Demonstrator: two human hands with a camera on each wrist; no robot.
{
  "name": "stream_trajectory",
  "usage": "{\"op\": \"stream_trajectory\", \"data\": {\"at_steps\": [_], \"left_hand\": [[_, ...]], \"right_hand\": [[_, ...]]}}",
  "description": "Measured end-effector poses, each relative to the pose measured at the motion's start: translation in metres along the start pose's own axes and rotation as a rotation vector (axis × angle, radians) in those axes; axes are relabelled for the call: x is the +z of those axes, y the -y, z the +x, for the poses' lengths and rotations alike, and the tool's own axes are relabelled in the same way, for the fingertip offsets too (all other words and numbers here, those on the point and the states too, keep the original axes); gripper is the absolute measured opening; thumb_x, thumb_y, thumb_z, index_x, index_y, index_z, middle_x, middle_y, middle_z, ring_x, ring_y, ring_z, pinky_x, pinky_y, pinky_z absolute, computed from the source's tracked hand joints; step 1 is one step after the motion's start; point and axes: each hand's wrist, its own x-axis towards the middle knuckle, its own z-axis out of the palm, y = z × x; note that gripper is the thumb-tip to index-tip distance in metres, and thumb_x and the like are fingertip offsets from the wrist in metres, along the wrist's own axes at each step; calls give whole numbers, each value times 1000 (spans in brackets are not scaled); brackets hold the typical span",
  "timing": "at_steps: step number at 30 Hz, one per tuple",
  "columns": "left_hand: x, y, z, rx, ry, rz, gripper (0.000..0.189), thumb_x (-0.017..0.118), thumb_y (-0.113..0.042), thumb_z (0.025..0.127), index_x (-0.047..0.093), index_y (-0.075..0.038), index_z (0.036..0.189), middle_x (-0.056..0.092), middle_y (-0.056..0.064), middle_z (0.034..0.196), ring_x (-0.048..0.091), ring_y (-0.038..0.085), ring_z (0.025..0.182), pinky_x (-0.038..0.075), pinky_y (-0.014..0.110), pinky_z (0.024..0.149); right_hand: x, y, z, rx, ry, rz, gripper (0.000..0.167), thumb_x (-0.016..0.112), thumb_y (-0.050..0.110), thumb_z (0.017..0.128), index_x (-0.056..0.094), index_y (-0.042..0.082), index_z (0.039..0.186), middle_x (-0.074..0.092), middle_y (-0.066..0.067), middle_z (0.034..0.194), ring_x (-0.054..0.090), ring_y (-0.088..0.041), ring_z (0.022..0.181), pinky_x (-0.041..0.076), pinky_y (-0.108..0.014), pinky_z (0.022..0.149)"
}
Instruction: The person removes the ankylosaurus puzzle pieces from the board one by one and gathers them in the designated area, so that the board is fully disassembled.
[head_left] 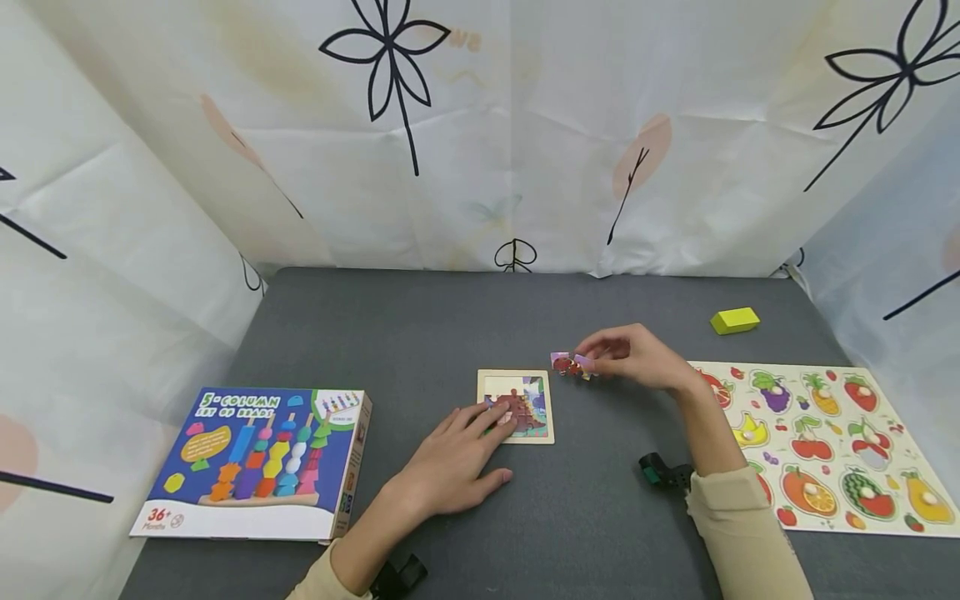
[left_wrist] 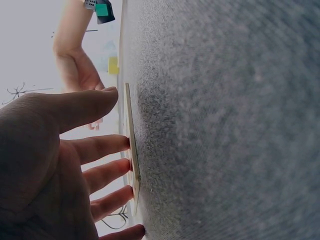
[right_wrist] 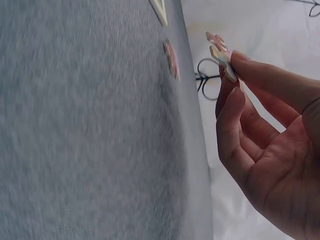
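Observation:
My left hand (head_left: 457,462) lies with spread fingers on a small framed jigsaw puzzle (head_left: 550,412), whose picture is partly filled in brown, purple and green. In the left wrist view its fingertips touch the thin wooden board (left_wrist: 132,150), and the thumb stands apart. My right hand (head_left: 637,358), to the board's upper right, pinches a small puzzle piece (right_wrist: 223,62) between thumb and fingers, raised above the table. Another pink and red puzzle piece (right_wrist: 171,60) lies on the table below it, close to the board's upper right corner.
A blue bead-column toy box (head_left: 255,458) lies on the left of the grey table (head_left: 420,325). On the right, a fruit picture board (head_left: 832,433) lies partly under my right forearm. Behind it is a yellow block (head_left: 735,321). Patterned cloth (head_left: 480,192) hangs around the table.

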Motion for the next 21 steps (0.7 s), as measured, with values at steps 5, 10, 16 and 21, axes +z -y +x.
{"op": "stream_trajectory", "data": {"at_steps": [5,10,16,21], "left_hand": [[0,0,0,1,0,-2,66,66,-44,107,47,-19,166,36,2,178,37,32,164,33,61,133],[1,1,1,11,-5,8,66,66,-44,107,47,-19,166,36,2,179,37,32,163,34,61,133],[1,1,0,12,-6,7,66,66,-44,107,48,-19,166,36,2,179,38,32,163,34,61,132],[1,1,0,10,-8,6,66,66,-44,107,48,-19,166,36,3,178,38,32,163,34,61,132]], "right_hand": [[-7,-7,-1,31,-22,-5,24,77,7,100,77,-2,123,78,-18,103,72,-14,83,63,-28,76],[-12,-13,1,58,-31,-35,24,75,7,102,77,-2,123,79,-20,107,70,-9,84,62,-26,77],[-12,-17,5,57,-32,-72,22,74,4,101,77,-5,121,79,-22,106,66,-6,81,61,-24,74],[-9,-16,10,46,-40,-100,20,74,2,100,78,-6,118,80,-20,100,63,-3,77,56,-21,69]]}}
